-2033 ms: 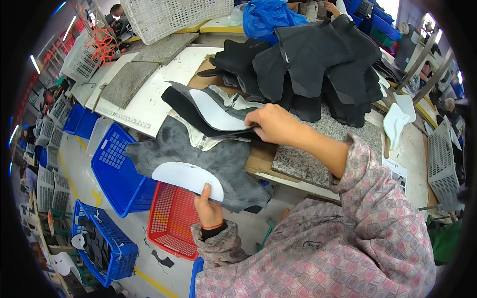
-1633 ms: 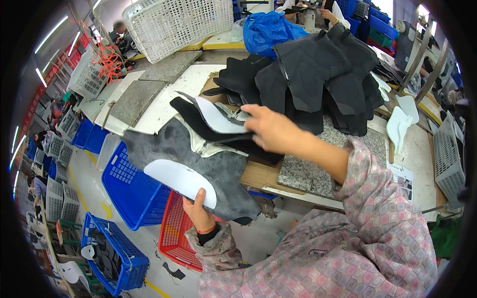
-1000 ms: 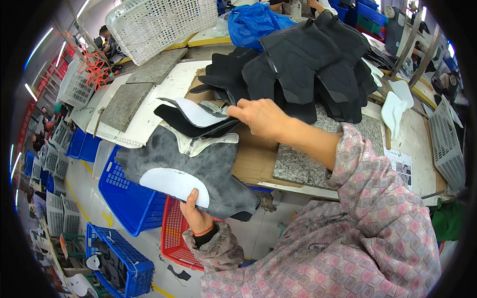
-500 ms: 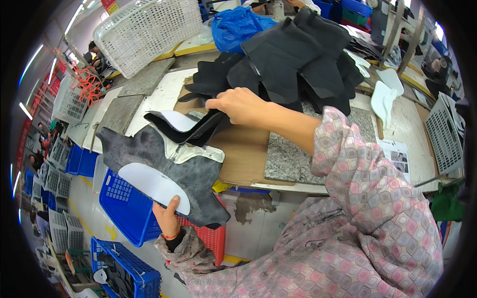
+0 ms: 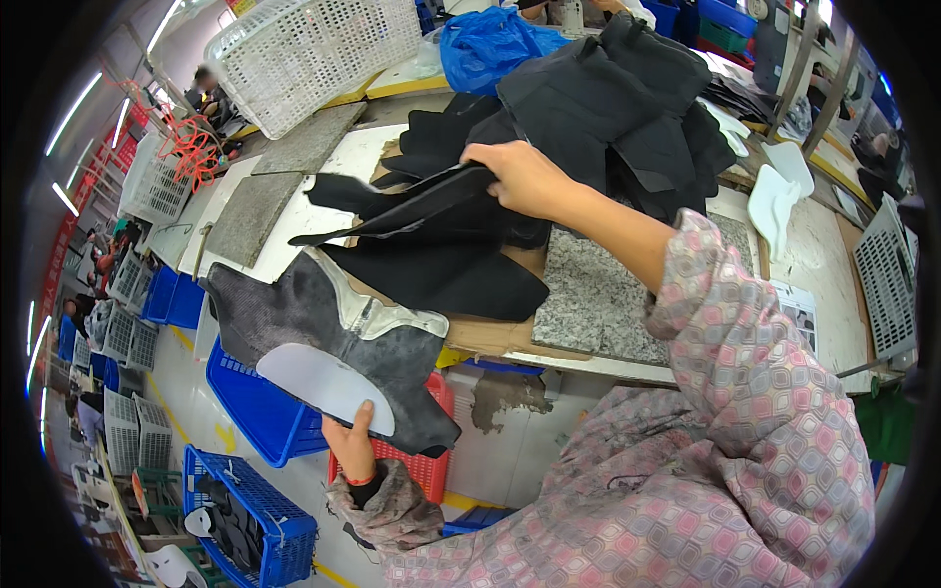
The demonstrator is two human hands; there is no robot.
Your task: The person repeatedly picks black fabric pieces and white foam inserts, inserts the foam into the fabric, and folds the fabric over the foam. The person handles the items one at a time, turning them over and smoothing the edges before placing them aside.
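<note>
My left hand (image 5: 355, 449) grips the lower edge of a grey-black cut fabric piece (image 5: 294, 314), its thumb on the smooth white oval patch (image 5: 319, 380). A silvery-white strip (image 5: 377, 316) runs along that piece's upper edge. Over the table, my right hand (image 5: 521, 178) is closed on the edge of a black fabric piece (image 5: 431, 260), which hangs in folds and spreads toward me. Its fingertips are partly hidden. Beyond that hand lies a heap of similar black pieces (image 5: 588, 108).
Granite slabs (image 5: 598, 294) lie on the worktable, and white templates (image 5: 774, 206) rest at its right. A white basket (image 5: 314, 59) and a blue plastic bag (image 5: 490, 44) stand at the back. Blue crates (image 5: 260, 407) and a red basket (image 5: 431, 470) are below the table edge.
My right hand has moved slightly up and right, and the black piece in it has opened out across the table, its white face gone from sight. My left hand keeps hold of the grey-black piece.
</note>
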